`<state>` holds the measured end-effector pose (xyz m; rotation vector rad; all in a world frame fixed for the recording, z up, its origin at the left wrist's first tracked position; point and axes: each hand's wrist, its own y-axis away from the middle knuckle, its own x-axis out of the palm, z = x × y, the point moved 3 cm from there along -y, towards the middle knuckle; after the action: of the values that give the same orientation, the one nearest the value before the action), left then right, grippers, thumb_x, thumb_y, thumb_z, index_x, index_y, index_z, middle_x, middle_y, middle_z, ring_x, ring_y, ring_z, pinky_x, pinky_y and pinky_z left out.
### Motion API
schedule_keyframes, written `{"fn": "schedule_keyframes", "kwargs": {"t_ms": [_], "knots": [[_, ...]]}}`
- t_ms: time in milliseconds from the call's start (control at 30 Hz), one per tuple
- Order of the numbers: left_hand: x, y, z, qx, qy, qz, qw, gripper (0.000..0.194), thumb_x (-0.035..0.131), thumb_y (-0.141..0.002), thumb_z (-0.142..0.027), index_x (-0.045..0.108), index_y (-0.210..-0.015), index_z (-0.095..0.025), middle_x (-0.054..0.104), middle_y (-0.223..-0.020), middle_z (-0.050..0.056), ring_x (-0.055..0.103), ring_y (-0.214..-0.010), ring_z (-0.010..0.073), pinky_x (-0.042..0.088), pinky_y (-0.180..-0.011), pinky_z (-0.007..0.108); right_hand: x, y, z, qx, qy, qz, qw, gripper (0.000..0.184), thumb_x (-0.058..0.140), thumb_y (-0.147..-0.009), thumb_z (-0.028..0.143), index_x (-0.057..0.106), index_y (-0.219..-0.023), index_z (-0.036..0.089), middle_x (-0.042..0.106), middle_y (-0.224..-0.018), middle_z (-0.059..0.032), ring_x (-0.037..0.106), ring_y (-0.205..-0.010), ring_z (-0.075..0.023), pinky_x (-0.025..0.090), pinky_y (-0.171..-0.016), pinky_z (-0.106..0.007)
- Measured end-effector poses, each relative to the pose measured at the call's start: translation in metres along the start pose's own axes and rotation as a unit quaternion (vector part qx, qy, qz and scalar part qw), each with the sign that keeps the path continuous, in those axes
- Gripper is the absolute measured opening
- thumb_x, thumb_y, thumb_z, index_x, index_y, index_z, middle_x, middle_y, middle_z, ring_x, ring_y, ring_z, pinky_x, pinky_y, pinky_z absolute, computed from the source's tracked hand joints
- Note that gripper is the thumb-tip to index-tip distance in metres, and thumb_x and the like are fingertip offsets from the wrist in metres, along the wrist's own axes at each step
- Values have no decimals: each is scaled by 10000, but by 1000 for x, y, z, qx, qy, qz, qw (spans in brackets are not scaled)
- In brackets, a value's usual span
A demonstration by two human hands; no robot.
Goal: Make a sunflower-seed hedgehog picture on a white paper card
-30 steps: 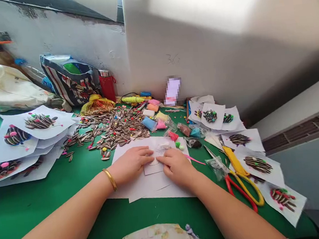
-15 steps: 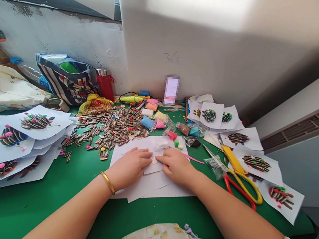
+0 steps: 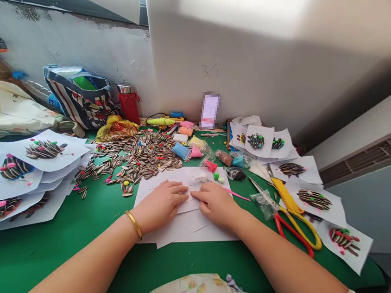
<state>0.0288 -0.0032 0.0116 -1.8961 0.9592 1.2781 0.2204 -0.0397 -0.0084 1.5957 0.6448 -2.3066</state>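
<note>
My left hand (image 3: pixel 162 202) rests flat on white sheets of paper (image 3: pixel 176 232), fingers stretched to the right and a gold bangle at the wrist. Opposite it, my right hand (image 3: pixel 220 204) lies on the same sheets; its index finger reaches left and its thumb is apart below. The fingertips of both hands nearly meet over a small square sheet of paper (image 3: pixel 187 205). A pale whitish patch lies under them, partly hidden. Just beyond is a crumpled clear plastic wrapper (image 3: pixel 198 180). Green clay balls (image 3: pixel 219 178) and a pink stick tool (image 3: pixel 239 194) lie beside my right hand.
Behind the sheets spreads a heap of striped sunflower seeds (image 3: pixel 143 154), with packets of coloured clay (image 3: pixel 182 151) next to it. Scissors (image 3: pixel 295 229) and a yellow cutter (image 3: pixel 286 196) lie right. Seed pictures are stacked left (image 3: pixel 45 150) and right (image 3: pixel 315 200). A red flask (image 3: pixel 129 106) stands behind.
The view has shifted slightly. My left hand has shifted a little on the small sheet, with its fingertips close to my right index finger. My right hand stays nearly in place.
</note>
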Motion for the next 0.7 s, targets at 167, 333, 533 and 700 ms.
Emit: {"fn": "schedule_keyframes", "kwargs": {"t_ms": [167, 333, 533, 700], "knots": [[-6, -3, -1, 4, 4, -5, 1000, 433, 511, -831, -25, 714, -1168, -206, 665, -1307, 81, 579, -1231, 249, 423, -1096, 442, 0, 0, 0, 3, -3, 3, 1000, 411, 541, -832, 82, 719, -1178, 210, 648, -880, -63, 548, -848, -213, 416, -775, -348], [-4, -2, -2, 8, -15, -14, 1000, 439, 514, -829, -22, 709, -1174, -212, 657, -1317, 76, 564, -1233, 261, 439, -1071, 457, -1, 0, 0, 4, -6, 2, 1000, 407, 538, -835, 85, 718, -1181, 203, 653, -888, -64, 550, -855, -212, 417, -785, -349], [-2, -1, -1, 9, -14, -15, 1000, 446, 519, -835, -27, 697, -1198, -215, 646, -1327, 82, 553, -1241, 269, 436, -1071, 470, -2, 0, 1, 3, -3, 3, 1000, 402, 531, -835, 86, 724, -1167, 206, 649, -874, -65, 549, -843, -213, 419, -775, -349], [-4, -3, 1, -3, -1, -17, 1000, 407, 509, -844, -25, 723, -1141, -203, 673, -1276, 82, 588, -1191, 246, 450, -1059, 418, -2, 0, 1, 2, -3, 4, 1000, 413, 531, -835, 82, 717, -1184, 205, 649, -876, -66, 549, -848, -212, 419, -778, -349]]}}
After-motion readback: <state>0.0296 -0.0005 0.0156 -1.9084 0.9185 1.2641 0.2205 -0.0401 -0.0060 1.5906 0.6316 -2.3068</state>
